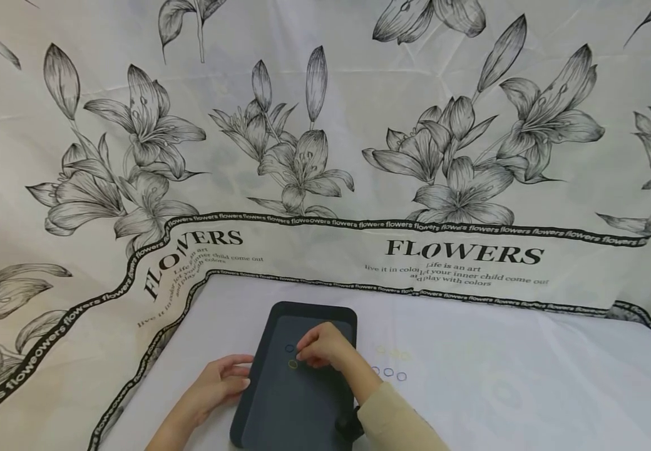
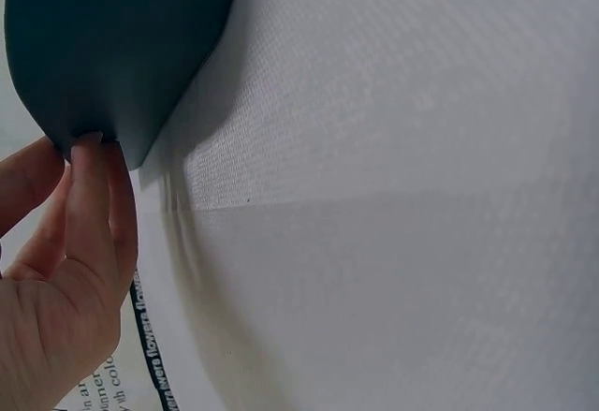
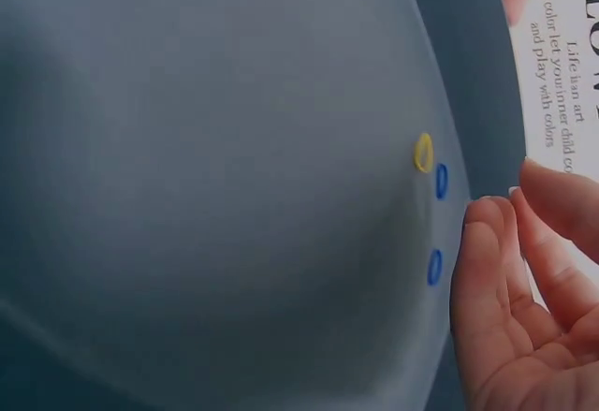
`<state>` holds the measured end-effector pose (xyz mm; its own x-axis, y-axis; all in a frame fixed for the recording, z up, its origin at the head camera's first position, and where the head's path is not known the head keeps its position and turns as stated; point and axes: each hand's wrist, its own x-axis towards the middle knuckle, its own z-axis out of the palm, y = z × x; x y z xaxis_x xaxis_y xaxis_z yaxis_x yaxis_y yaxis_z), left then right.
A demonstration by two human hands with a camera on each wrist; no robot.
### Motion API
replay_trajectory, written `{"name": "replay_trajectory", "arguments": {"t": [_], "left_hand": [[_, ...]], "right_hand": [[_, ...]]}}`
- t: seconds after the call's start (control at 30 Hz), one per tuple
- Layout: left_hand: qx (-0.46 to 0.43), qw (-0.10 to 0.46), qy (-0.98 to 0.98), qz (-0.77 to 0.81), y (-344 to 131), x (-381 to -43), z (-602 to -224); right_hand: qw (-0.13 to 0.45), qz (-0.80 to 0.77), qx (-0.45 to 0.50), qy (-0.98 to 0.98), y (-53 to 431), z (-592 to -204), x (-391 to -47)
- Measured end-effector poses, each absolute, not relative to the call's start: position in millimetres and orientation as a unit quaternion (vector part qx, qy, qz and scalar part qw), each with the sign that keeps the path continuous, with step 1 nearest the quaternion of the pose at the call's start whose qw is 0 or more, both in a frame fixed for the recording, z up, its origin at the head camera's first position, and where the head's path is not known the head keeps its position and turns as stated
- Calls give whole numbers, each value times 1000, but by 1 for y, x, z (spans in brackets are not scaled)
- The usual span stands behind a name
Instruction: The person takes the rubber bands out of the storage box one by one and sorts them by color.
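A dark blue-grey tray lies on the white tabletop. My left hand is at its left edge; in the left wrist view the fingers and thumb of that hand grip the rim. Over the upper part of the tray, my right hand is lowered with its fingertips drawn together. In the right wrist view, a yellow ring, a blue ring and another blue ring lie beside the right fingertips. I cannot tell whether those fingertips hold a small ring.
Right of the tray, several small blue rings lie in a row on the cloth, with faint yellow rings behind them. The white cloth has a black lettered border, and a flower-printed fabric rises behind. A dark wrist device sits at the right sleeve.
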<state>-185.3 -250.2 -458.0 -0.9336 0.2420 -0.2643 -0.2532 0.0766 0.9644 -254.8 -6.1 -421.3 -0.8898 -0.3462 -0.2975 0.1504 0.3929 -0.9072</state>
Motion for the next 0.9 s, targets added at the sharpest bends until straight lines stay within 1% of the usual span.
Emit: {"name": "replay_trajectory", "arguments": {"t": [0.2,0.33,0.5,0.6,0.77,0.9], "left_hand": [[-27,181,720,670,-249,-183,-455],[-26,182,720,669,-249,-184,-454],[-19,180,718,672,-250,-186,-454],[-15,185,716,673,-250,-186,-453],[-13,190,713,675,-249,-185,-452],[-12,190,711,677,-249,-186,-453]], "right_hand": [[174,-495,-79,847,-17,-439,-249],[138,-466,-78,870,-23,-449,-249],[73,-420,-97,900,-28,-453,-248],[50,-396,-106,911,-28,-453,-245],[42,-383,-130,914,-27,-453,-242],[64,-402,-141,902,-24,-453,-243]]}}
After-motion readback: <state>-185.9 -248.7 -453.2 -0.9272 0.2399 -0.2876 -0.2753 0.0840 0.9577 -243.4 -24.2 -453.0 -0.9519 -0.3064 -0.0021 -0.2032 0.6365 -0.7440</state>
